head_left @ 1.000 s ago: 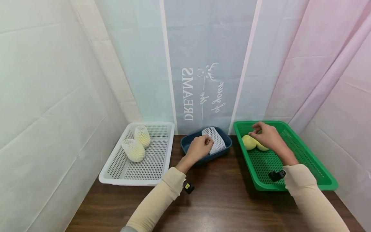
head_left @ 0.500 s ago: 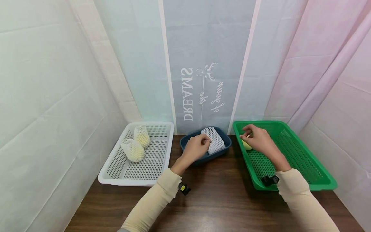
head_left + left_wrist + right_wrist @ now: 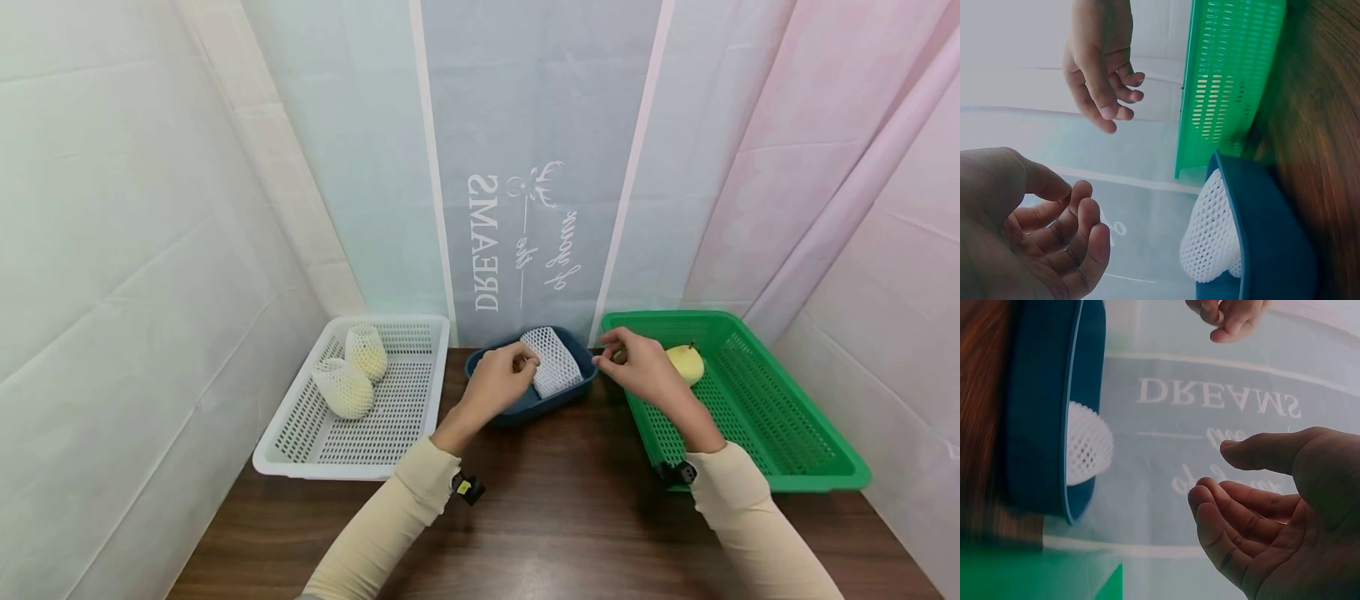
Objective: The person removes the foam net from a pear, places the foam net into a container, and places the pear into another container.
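Note:
My left hand point(image 3: 498, 382) hovers over the near side of the blue basin point(image 3: 517, 408), fingers loosely curled and thumb by the index fingertip, holding nothing. A white foam net sleeve point(image 3: 553, 362) lies in that basin. Between the basin and the green basket point(image 3: 780, 482) hangs my right hand point(image 3: 641, 367), its thumb and fingers apart with nothing between them, as the right wrist view also shows. One yellow pear point(image 3: 686, 364) with a stem sits in the green basket; a bit of yellow beyond the right fingers is mostly hidden.
At left, a white basket point(image 3: 431, 417) holds two net-wrapped pears, one farther back point(image 3: 367, 354) and one nearer point(image 3: 347, 392). All containers stand on a dark wooden table point(image 3: 555, 517) against a hanging curtain point(image 3: 536, 100).
My right hand has moved left from above the pears in the green basket toward the blue basin, uncovering one pear. The left hand has shifted slightly left.

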A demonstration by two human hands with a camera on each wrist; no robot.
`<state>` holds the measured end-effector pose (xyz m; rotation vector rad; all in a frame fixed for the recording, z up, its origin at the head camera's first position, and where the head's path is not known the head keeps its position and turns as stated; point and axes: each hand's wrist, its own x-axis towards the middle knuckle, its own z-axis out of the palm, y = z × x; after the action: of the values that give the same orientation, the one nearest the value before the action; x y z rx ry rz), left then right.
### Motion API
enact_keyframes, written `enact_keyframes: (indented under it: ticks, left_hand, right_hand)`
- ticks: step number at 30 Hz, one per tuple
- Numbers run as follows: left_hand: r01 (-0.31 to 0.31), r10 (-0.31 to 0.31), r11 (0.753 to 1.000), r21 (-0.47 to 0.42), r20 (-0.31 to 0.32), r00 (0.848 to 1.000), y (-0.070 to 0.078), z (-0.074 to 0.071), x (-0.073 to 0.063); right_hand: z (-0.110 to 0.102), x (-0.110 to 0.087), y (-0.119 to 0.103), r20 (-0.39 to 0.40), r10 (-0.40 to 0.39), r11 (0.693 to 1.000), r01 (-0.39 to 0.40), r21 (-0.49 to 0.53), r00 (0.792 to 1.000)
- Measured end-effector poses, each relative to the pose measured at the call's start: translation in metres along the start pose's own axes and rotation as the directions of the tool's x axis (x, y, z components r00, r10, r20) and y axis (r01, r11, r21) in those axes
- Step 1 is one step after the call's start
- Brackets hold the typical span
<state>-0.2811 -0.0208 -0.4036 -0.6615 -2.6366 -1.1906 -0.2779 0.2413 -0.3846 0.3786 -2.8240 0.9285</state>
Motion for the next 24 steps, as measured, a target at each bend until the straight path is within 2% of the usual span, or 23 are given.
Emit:
enact_keyframes:
  ticks: [6, 17, 24]
  left_hand:
    - [0.004, -0.004, 1.0, 0.007, -0.001, 1.0, 0.001, -0.008, -0.002]
    - [0.05, -0.05, 0.998, 0.033, -0.021, 0.999, -0.001, -0.016, -0.003]
    - [0.036, -0.034, 0.998, 0.044, -0.037, 0.999, -0.007, -0.023, -0.003]
  right_hand:
    - [0.008, 0.0, -0.015, 0.0, -0.018, 1.0, 0.018, 0.024, 1.0]
    - [0.026, 0.003, -0.03, 0.001, -0.045, 0.997, 0.045, 0.067, 0.999]
    - [0.04, 0.006, -0.037, -0.018, -0.075, 0.993, 0.076, 0.085, 0.997]
